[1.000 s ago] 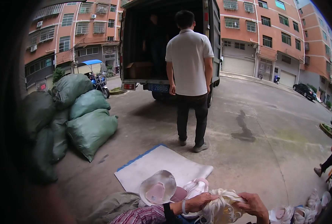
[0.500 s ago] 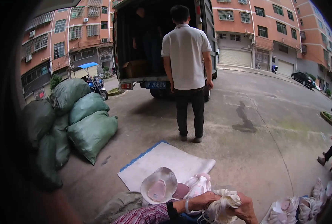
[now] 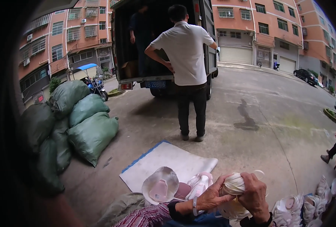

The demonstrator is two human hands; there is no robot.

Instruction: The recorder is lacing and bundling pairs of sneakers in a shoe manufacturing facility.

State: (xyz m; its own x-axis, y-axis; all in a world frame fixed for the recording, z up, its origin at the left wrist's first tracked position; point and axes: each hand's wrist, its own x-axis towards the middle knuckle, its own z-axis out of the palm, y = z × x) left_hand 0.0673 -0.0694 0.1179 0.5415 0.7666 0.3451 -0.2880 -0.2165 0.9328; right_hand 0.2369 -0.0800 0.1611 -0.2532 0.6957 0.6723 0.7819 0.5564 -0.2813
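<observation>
While the left grip [image 3: 211,196] and the right grip [image 3: 254,193] were closed from either side around a bundle of cream straps [image 3: 234,184], the bundle was held up at the lower right of centre. Green sacks [image 3: 94,134], stuffed full with contents hidden, stood piled at left; the truck's cargo bay [image 3: 209,56] contained a brown carton [image 3: 130,70] and a standing person [image 3: 142,41]. Left of the hands, a pale bowl-shaped piece [image 3: 152,181] showed a pink patch [image 3: 159,190] inside. Relative to one second earlier, the straps, then loose and trailing, had been gathered into a compact coil, and the white-shirted person [image 3: 187,49], whose arms had hung down, stood with elbows bent, one hand visible at the waist. Concrete ground [image 3: 224,142] formed the surface, bearing a pale mat [image 3: 166,157] with a blue edge; further whitish bundles [image 3: 289,208] lay at lower right. Orange-faced buildings [image 3: 236,28] bounded the outdoor scene.
</observation>
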